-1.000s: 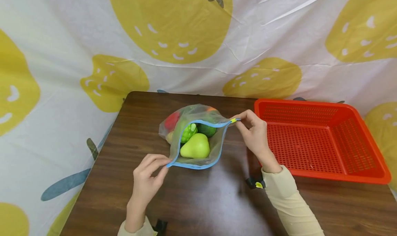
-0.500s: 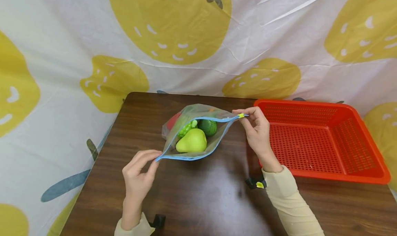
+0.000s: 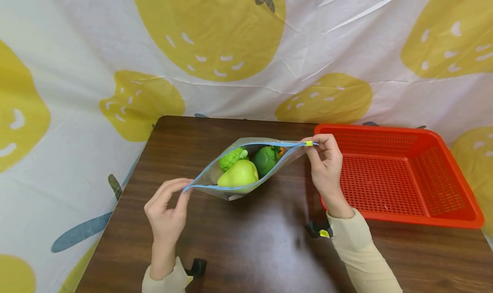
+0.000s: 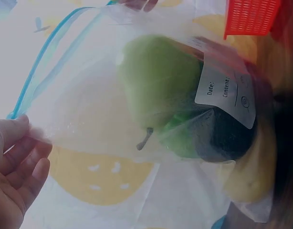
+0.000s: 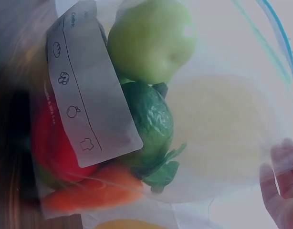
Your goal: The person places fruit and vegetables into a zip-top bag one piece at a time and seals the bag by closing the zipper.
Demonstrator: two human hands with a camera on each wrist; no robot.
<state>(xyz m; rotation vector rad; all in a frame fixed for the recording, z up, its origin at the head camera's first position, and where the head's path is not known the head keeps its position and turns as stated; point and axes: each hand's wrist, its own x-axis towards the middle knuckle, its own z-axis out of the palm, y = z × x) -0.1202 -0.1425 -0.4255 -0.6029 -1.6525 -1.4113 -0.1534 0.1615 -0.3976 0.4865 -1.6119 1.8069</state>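
Observation:
A clear zip bag [image 3: 209, 176] with a blue zip edge stands with its mouth spread, stretched between both hands. My left hand [image 3: 166, 209] pinches the mouth's left corner. The right hand [image 3: 326, 166] pinches the opposite corner, right at the yellow slider [image 3: 309, 143]. Inside the bag lie a green pear [image 3: 239, 174], a bumpy light-green vegetable [image 3: 232, 159] and a dark-green round vegetable [image 3: 264, 161]. Through the plastic, the right wrist view also shows a red item [image 5: 58, 143] and a carrot-like orange one [image 5: 96, 188], partly behind a printed white label [image 5: 91, 95].
A red perforated plastic basket [image 3: 385, 181] stands on the right, beside the right hand. The brown wooden table [image 3: 262, 241] ends at the back against a fruit-print cloth [image 3: 231, 100]. Black wrist-camera mounts [image 3: 198, 267] sit at the cuffs.
The hands have moved apart, the left leftward and up, the right slightly rightward. The bag's mouth has stretched wider and narrower front to back, and the bag now stands more upright.

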